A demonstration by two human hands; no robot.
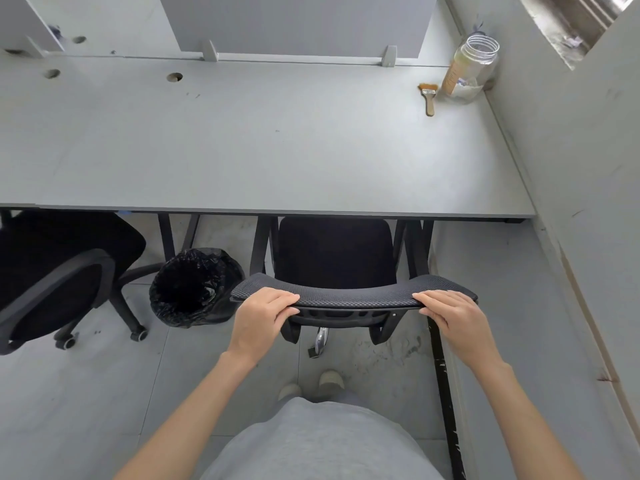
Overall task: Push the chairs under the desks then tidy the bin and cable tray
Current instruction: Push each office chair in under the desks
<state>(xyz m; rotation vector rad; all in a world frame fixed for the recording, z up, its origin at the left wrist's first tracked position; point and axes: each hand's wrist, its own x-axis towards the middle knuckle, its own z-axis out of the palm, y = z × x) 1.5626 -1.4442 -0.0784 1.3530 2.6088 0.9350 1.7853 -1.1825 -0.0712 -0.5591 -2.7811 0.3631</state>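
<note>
- Left hand (262,315): closed over the left end of the backrest top edge of the black mesh chair (353,295), fingers on top, thumb beneath.
- Right hand (450,315): gripping the right end of the same edge, fingers laid over the mesh.
- Chair position: seat partly under the front edge of the grey tabletop (263,150); backrest outside it, between the black desk legs.
- Second chair (59,271): at left, seat partly under the tabletop, backrest and castors out on the floor.
- Bin (195,287): lined with a black bag, on the floor between the two chairs, just beside the held backrest's left end.
- On the tabletop, far right corner: a paintbrush (428,96) near a clear jar (472,69), against the wall.
</note>
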